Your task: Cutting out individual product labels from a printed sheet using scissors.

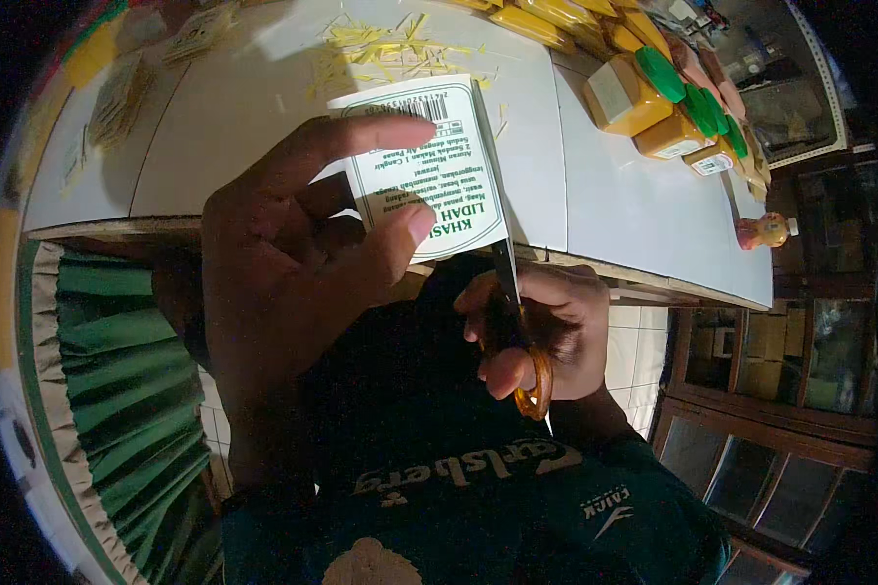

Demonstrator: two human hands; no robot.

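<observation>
My left hand [293, 219] pinches a white printed paper label [450, 168] between thumb and fingers, above the table's front edge. The label bears green writing and a barcode. In my right hand [549, 329] is a pair of scissors [534, 380] with amber handles, a finger or thumb through a loop. Their blades run along the label's right edge; how far they are apart is hard to see. Beyond the label, thin yellow paper strips [380, 47] lie scattered on the white tabletop [256, 131].
Jars with green lids [629, 95] stand at the right, beside yellow packets [541, 25]. A small bottle [764, 231] is near the table's right corner. Stacks of labels [121, 102] lie at the left. A green pleated curtain [132, 351] hangs below; a wooden glazed cabinet [768, 431] stands at the right.
</observation>
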